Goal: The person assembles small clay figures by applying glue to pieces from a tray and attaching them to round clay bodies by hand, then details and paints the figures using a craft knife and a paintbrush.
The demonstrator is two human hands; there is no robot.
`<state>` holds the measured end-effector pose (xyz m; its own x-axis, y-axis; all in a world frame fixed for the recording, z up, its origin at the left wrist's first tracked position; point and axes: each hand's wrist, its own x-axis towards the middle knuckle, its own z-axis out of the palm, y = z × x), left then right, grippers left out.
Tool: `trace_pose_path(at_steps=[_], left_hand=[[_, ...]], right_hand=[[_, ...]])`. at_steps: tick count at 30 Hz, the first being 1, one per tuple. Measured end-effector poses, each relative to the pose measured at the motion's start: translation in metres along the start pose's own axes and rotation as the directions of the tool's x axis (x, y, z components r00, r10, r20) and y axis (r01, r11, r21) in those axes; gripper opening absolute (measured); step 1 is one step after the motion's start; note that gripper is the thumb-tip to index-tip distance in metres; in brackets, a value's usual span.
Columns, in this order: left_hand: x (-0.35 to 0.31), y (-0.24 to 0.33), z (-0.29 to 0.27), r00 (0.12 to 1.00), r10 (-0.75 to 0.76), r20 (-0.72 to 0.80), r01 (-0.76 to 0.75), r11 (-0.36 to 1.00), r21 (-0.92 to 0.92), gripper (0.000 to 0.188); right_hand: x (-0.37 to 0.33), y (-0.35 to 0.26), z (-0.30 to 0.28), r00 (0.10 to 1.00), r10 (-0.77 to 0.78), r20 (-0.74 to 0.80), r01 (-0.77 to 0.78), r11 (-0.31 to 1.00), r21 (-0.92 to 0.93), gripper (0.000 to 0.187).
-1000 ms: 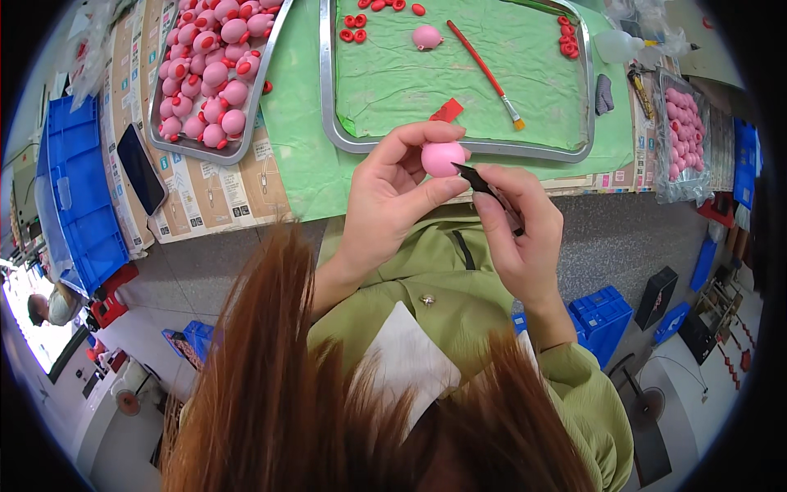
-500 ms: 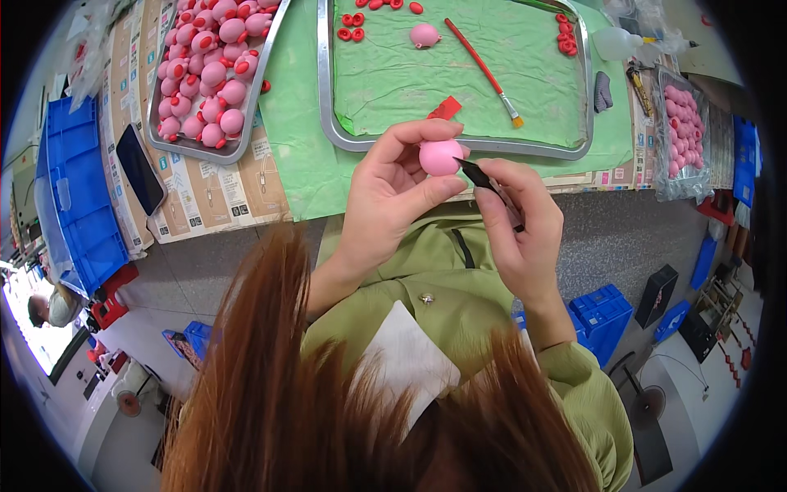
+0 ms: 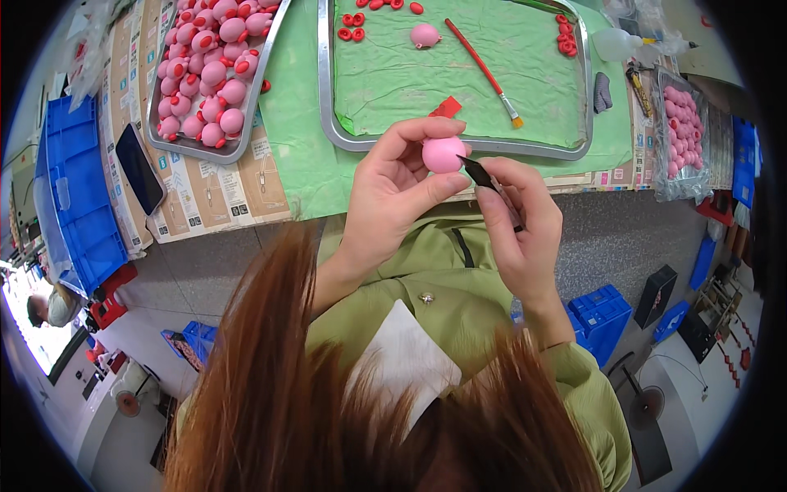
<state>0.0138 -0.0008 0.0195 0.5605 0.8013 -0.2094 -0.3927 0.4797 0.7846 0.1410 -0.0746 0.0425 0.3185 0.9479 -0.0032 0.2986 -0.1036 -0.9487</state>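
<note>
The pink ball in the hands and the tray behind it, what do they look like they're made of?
Pink ball: probably soft clay or rubbery plastic; its surface is smooth and matte, with no shine. Tray: metal, likely steel or aluminium; its raised rim is silver-grey and reflective, and a green mat lines it.

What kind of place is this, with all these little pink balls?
Probably a small handcraft or toy-assembly workshop. A metal tray is piled with pink figures, another tray holds a green mat and a paintbrush, and blue storage bins stand nearby.
</note>
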Motion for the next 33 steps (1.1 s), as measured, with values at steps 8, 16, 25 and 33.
trace_pose_path(at_steps=[8,16,25,33], left_hand=[[0.0,-0.001,-0.001,0.998,0.057,0.01,-0.058,0.995,0.08,0.04],[0.001,-0.003,-0.002,0.998,0.064,-0.006,-0.064,0.994,0.091,0.039],[0.0,0.004,-0.001,0.998,-0.066,0.012,0.066,0.996,-0.066,0.044],[0.001,0.002,-0.003,0.99,0.139,0.035,-0.142,0.983,0.117,0.067]], right_hand=[[0.001,0.0,0.0,1.0,-0.031,-0.001,0.031,0.999,-0.009,0.023],[0.003,0.0,0.002,0.998,-0.064,-0.009,0.064,0.998,0.0,0.023],[0.001,0.001,-0.001,0.999,0.014,0.044,-0.02,0.991,0.131,0.023],[0.001,0.006,-0.009,0.997,0.063,-0.046,-0.059,0.994,0.088,0.022]])
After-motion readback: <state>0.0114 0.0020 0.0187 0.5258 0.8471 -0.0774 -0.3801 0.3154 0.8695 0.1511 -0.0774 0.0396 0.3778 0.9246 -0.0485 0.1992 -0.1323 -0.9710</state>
